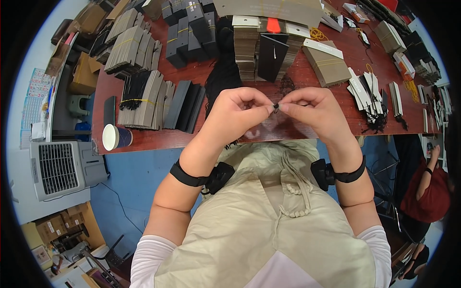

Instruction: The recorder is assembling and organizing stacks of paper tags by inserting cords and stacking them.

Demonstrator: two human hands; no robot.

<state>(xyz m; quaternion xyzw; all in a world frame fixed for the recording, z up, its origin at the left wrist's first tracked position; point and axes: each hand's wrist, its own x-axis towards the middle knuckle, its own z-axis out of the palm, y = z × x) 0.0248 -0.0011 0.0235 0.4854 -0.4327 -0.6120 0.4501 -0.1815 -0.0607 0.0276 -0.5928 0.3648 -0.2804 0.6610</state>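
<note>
Over the near edge of the table, my left hand (pixel 240 111) and my right hand (pixel 314 113) meet fingertip to fingertip. Both are closed in a pinch on a small black piece (pixel 275 107); it looks like cord, but most of it is hidden by the fingers. Just beyond them, a loose tangle of thin black cord (pixel 287 85) lies on the red table (pixel 192 74). A black bundle of strings (pixel 224 79) spreads behind my left hand. Farther back, a black card (pixel 272 56) leans against a tall stack of grey-brown cards (pixel 246 53).
Left on the table are banded grey card stacks (pixel 139 103), dark folded cards (pixel 185 105), a phone (pixel 110 111) and a paper cup (pixel 111 138). To the right are a banded card pack (pixel 326 65) and white tags with black strings (pixel 367 96). Another person (pixel 425 197) sits at right.
</note>
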